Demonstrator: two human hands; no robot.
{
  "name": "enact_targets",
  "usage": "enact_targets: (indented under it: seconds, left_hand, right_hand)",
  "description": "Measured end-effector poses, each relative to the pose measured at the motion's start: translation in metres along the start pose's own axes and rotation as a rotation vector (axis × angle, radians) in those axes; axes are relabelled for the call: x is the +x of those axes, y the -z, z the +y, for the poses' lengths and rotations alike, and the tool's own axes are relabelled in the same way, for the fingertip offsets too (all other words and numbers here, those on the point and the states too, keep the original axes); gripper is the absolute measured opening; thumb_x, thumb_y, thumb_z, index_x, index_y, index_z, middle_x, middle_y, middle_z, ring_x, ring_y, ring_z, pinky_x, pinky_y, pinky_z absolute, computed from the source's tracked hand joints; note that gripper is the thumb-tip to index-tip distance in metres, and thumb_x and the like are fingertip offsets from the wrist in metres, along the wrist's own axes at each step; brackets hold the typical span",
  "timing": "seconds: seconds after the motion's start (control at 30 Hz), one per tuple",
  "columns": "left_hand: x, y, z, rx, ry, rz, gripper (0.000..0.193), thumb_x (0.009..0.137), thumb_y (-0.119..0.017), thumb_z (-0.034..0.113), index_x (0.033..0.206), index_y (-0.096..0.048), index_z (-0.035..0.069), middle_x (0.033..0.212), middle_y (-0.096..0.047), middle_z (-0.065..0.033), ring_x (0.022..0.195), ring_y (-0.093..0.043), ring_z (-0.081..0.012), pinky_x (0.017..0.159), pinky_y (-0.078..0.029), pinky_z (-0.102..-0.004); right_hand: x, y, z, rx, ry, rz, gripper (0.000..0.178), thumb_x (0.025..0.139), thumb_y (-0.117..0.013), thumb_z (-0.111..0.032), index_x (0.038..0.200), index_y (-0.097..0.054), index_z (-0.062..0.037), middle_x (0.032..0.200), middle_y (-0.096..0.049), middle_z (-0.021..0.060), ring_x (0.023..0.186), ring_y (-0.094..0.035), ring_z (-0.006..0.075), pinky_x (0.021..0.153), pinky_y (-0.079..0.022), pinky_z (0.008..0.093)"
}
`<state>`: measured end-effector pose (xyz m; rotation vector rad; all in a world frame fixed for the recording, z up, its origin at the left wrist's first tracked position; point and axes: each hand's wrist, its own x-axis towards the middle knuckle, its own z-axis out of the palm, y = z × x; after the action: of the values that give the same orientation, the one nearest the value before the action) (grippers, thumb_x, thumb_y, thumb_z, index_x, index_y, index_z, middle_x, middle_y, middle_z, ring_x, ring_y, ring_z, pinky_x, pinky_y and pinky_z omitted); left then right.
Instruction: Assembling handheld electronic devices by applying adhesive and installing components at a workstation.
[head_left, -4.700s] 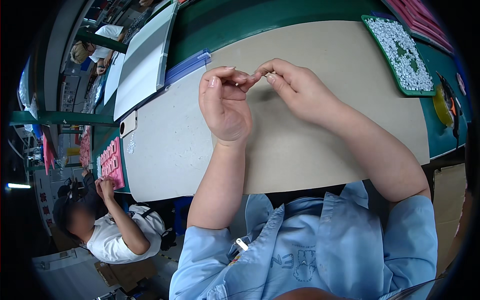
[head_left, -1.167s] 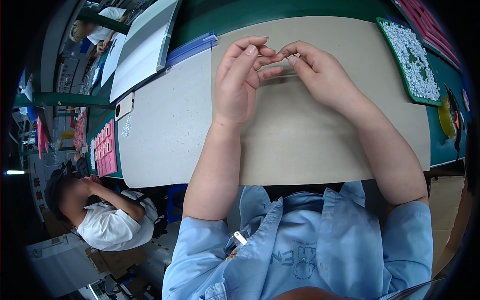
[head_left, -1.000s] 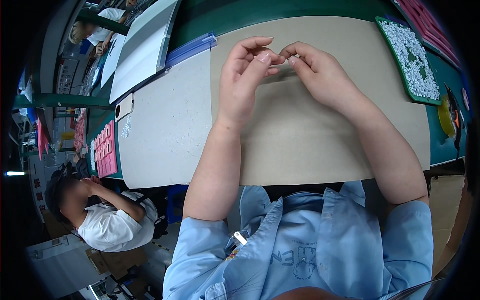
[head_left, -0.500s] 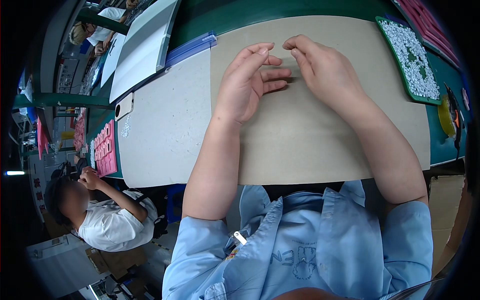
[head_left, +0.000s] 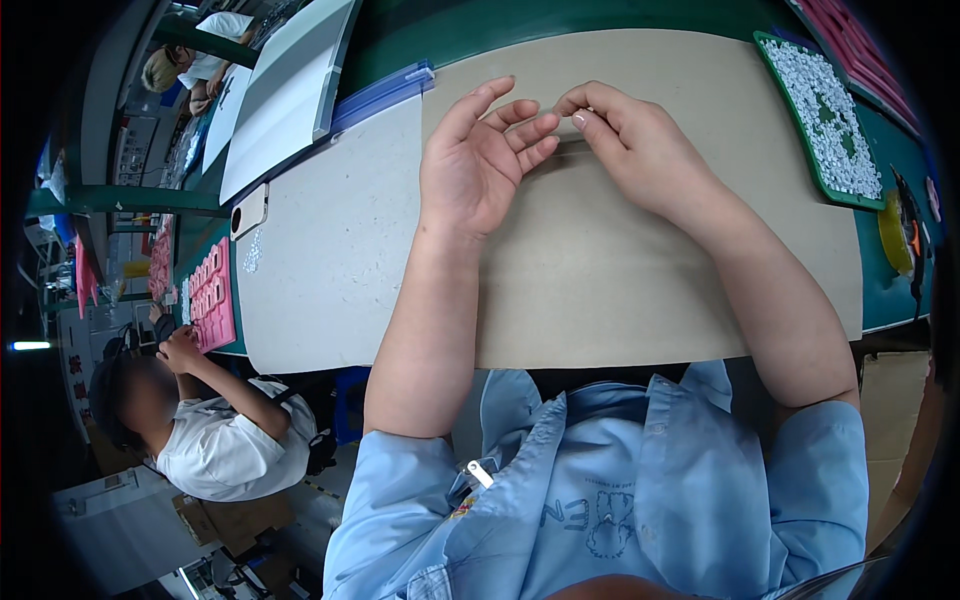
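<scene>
My left hand (head_left: 470, 165) is raised over the brown board (head_left: 620, 280), palm turned up and fingers spread. Nothing shows in its palm. Close to its fingertips, my right hand (head_left: 645, 145) has thumb and index finger pinched together. Anything between those two fingers is too small to make out. At the far right lies a green tray (head_left: 835, 190) with many small white pieces (head_left: 800, 75) in it. On the pale sheet (head_left: 330, 240) to the left are a phone case (head_left: 250, 212) and a small group of clear bits (head_left: 253, 252).
A white box (head_left: 285, 110) and blue plastic strips (head_left: 380, 98) lie at the back left. Pink trays (head_left: 212, 300) sit beside a co-worker (head_left: 230, 440) at left. Yellow tape (head_left: 893, 233) and an orange-handled tool (head_left: 914, 240) rest at the right edge.
My left hand has turned its palm further up and spread its fingers, shifting slightly left. My right hand has come slightly left and down, its thumb and index finger now closer together.
</scene>
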<state>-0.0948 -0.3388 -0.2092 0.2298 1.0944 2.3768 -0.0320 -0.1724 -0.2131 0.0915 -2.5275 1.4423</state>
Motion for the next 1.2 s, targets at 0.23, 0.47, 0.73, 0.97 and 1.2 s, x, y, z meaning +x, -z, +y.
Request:
enact_targets:
  seconds: [0.23,0.47,0.73,0.97,1.2]
  left_hand:
    - [-0.002,-0.003,-0.003,0.118,-0.035,0.005,0.028,0.091,-0.056,0.010,0.115,-0.048,-0.002,0.093,-0.061,-0.0179,0.081,-0.065,-0.0234,0.071,-0.055,-0.0290]
    - [-0.002,-0.005,-0.005,0.157,-0.047,0.019,0.029,0.089,-0.057,0.002,0.115,-0.047,-0.005,0.094,-0.062,-0.0189,0.078,-0.065,-0.0206,0.070,-0.055,-0.0270]
    - [-0.005,-0.011,-0.002,0.267,-0.078,0.067,0.031,0.089,-0.057,0.001,0.118,-0.046,-0.007,0.095,-0.063,-0.0196,0.076,-0.065,-0.0190,0.069,-0.056,-0.0255]
    - [-0.006,-0.011,-0.003,0.291,-0.073,0.076,0.026,0.090,-0.058,0.004,0.113,-0.052,-0.007,0.088,-0.064,-0.0166,0.072,-0.065,-0.0179,0.065,-0.056,-0.0241]
    - [-0.006,-0.008,-0.003,0.185,0.073,-0.005,0.019,0.091,-0.058,0.008,0.104,-0.059,-0.006,0.077,-0.065,-0.0124,0.065,-0.064,-0.0162,0.057,-0.055,-0.0220]
  right_hand:
    - [0.001,-0.002,0.002,0.069,0.019,-0.004,0.017,0.093,-0.049,-0.009,0.103,-0.061,-0.0029,0.072,-0.057,0.0028,0.058,-0.043,0.0098,0.054,-0.036,0.0248]
    - [0.001,-0.002,0.002,0.087,0.006,-0.008,0.017,0.093,-0.049,-0.010,0.103,-0.060,-0.0021,0.073,-0.057,0.0026,0.058,-0.043,0.0095,0.054,-0.036,0.0245]
    - [0.001,0.001,0.002,0.089,-0.004,-0.013,0.017,0.093,-0.049,-0.010,0.103,-0.060,-0.0026,0.073,-0.056,0.0016,0.059,-0.043,0.0090,0.055,-0.035,0.0237]
    - [0.003,0.003,0.002,0.061,0.005,0.006,0.019,0.093,-0.048,-0.011,0.104,-0.061,-0.0021,0.070,-0.053,0.0009,0.059,-0.042,0.0087,0.054,-0.035,0.0237]
    - [0.002,0.004,-0.002,0.108,0.003,0.007,0.020,0.093,-0.048,-0.011,0.104,-0.061,-0.0010,0.070,-0.052,0.0008,0.059,-0.041,0.0084,0.054,-0.034,0.0236]
